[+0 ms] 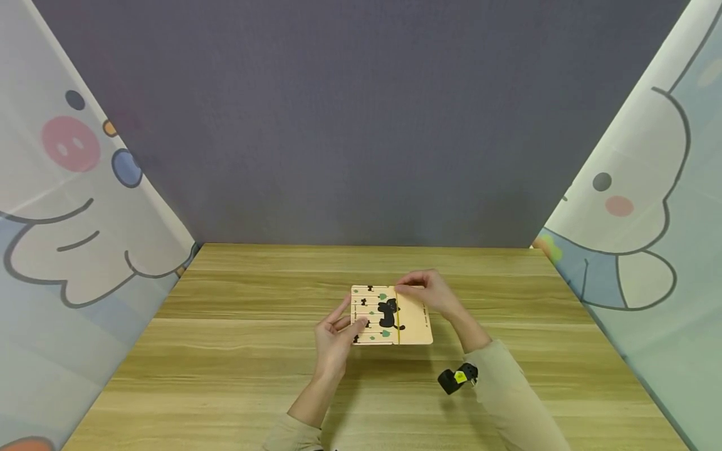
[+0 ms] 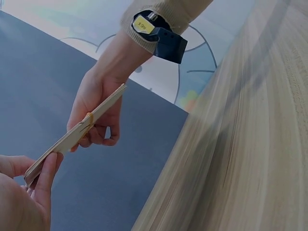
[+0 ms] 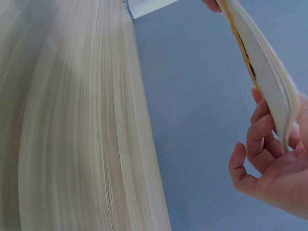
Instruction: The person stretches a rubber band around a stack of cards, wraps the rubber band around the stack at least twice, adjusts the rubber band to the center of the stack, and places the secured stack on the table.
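Note:
A thin cream notebook (image 1: 414, 319) with a black cat, small cats and green leaves on its face is held up over the table. Around its middle runs a yellow elastic band (image 1: 398, 329). My left hand (image 1: 333, 341) grips the notebook's left end, thumb on the printed face and fingers underneath. At the far edge, my right hand (image 1: 431, 293) pinches the band where it crosses that edge. Edge-on in the left wrist view, the notebook (image 2: 57, 144) shows several thin layers. The right wrist view shows the right fingers (image 3: 262, 130) curled by the band's end.
The wood-grain table (image 1: 237, 351) lies below both hands. A dark grey panel (image 1: 361, 125) stands along its back edge. Cartoon-printed curtains (image 1: 56, 250) hang at both sides. A black wrist camera (image 1: 451, 381) with a yellow sticker sits at my right sleeve.

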Tool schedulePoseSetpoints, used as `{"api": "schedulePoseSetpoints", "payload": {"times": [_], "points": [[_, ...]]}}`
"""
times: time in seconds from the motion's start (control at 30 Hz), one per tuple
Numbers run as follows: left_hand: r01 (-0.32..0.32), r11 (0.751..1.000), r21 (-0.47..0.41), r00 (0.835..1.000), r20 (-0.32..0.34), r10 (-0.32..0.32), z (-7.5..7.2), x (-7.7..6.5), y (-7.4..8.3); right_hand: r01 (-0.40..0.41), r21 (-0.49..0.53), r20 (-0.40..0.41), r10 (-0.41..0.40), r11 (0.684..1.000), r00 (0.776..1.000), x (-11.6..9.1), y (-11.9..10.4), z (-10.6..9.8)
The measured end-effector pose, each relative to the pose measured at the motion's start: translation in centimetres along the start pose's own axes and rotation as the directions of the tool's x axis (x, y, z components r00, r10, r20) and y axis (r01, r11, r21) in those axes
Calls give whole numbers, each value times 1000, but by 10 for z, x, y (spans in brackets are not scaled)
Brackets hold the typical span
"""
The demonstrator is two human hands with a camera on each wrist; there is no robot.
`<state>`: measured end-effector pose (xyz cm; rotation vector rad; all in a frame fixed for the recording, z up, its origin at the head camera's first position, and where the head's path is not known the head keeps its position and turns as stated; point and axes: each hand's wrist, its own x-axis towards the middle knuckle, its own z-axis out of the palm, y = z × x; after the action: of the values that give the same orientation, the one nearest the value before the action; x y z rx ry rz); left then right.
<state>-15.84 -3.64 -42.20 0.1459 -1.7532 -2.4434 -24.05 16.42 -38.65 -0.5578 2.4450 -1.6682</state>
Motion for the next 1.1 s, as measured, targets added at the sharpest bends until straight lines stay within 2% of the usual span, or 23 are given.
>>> {"api": "schedulePoseSetpoints", "payload": {"times": [0.17, 0.47, 0.57, 0.8, 1.1], "points": [[-7, 1000, -1, 1000, 10, 7, 1, 0, 0, -19, 11, 13, 18, 1000, 1000, 1, 0, 0], [-18, 1000, -16, 999, 34, 19, 2, -2, -2, -135, 72, 38, 133, 988, 990, 2, -2, -4], [-29, 1000, -8, 999, 24, 29, 3, -2, -3, -149, 76, 45, 146, 986, 988, 2, -1, -5], [-28, 1000, -9, 1000, -8, 28, 1, 1, -1, -153, 61, 6, 153, 986, 988, 0, -3, -7], [-12, 1000, -16, 1000, -1, 12, 3, 0, 0, -181, 80, -9, 183, 980, 983, 0, -6, -3]]}}
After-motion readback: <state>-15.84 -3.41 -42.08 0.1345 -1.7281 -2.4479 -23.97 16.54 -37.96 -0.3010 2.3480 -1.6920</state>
